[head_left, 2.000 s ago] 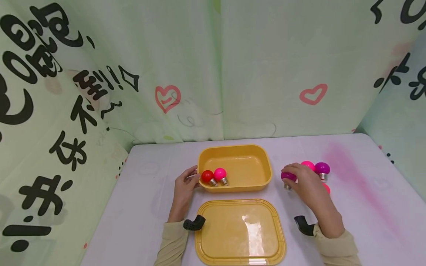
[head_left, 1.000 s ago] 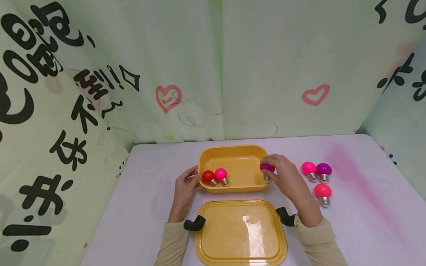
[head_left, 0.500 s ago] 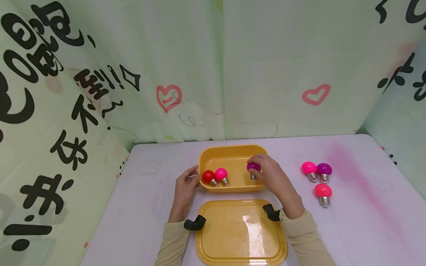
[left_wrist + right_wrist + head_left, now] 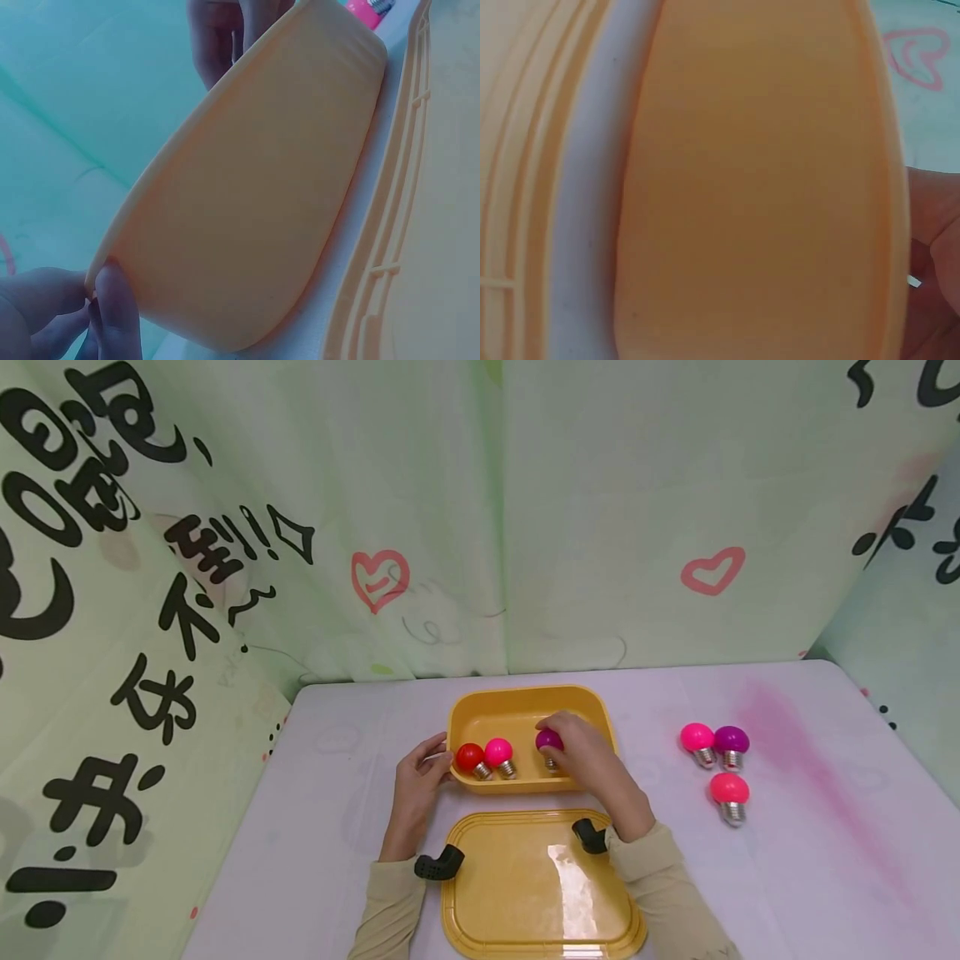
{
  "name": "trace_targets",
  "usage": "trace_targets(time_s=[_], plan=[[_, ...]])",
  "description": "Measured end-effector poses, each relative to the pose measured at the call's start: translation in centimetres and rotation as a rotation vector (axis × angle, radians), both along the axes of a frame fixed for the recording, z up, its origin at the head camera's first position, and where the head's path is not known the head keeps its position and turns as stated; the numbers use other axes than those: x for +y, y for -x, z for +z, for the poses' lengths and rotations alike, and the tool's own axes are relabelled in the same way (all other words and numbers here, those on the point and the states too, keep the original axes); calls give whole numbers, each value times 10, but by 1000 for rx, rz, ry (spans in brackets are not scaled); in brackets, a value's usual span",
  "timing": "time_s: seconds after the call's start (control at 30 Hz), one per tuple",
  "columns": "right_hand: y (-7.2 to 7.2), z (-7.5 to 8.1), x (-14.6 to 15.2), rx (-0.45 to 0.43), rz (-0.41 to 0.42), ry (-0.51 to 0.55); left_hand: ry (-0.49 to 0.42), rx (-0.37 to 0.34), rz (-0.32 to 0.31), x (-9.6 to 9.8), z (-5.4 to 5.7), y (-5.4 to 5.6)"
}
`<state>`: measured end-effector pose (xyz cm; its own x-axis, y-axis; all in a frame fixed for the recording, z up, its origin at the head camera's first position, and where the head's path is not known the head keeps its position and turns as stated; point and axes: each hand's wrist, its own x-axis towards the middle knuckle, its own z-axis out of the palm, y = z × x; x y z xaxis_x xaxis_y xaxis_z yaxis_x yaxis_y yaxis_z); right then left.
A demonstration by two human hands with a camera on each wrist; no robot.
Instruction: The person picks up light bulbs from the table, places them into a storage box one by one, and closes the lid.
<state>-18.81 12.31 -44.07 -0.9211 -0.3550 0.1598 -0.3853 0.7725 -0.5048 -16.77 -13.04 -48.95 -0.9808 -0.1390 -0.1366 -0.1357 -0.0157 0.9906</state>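
Centrally, the right hand (image 4: 588,758) pinches a purple bulb (image 4: 549,740) in the tub (image 4: 517,786), the left hand (image 4: 420,777) its rim (image 4: 166,154), two bulbs (image 4: 498,751) between; lid (image 4: 517,885) lower centre, three bulbs (image 4: 729,789) right, on the bench (image 4: 825,868).

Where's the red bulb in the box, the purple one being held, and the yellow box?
Red bulb (image 4: 470,757): head view, on its round top.
Held purple bulb (image 4: 549,740): head view, on its purple top.
Yellow box (image 4: 247,202): left wrist view, on its outer wall.

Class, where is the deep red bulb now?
In the head view, the red bulb lies inside the yellow box, at its left end, beside a pink bulb.
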Motion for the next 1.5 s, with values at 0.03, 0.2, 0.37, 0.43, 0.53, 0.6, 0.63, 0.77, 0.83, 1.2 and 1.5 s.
trace_targets(time_s=[0.03, 0.2, 0.37, 0.43, 0.53, 0.6, 0.63, 0.77, 0.83, 1.2, 1.5], plan=[[0, -1, -1, 1, 1, -3, 1, -3, 3, 0, 0, 0], [2, -8, -5, -3, 19, -1, 3, -6, 3, 0, -1, 0], [4, -11, -9, -18, 31, 12, 14, -2, 1, 0, -2, -1], [4, -11, -11, -24, 37, 16, 18, -4, 4, 0, -1, -1], [5, -11, -13, -36, 43, 14, 22, -4, 5, 0, 0, 0], [5, -11, -14, -48, 45, 8, 22, -13, 7, 0, 1, 0], [5, -12, -15, -53, 45, 5, 25, -17, 7, 0, 0, 0], [4, -11, -16, -50, 47, -1, 24, -24, 4, -1, 0, 0], [4, -11, -17, -40, 51, -3, 24, -20, 3, -1, 0, 0], [4, -6, -16, 7, 67, -1, 34, -18, 2, 0, 0, 1], [1, 5, -6, 68, 74, -26, 30, -10, -1, 0, -1, 1]])
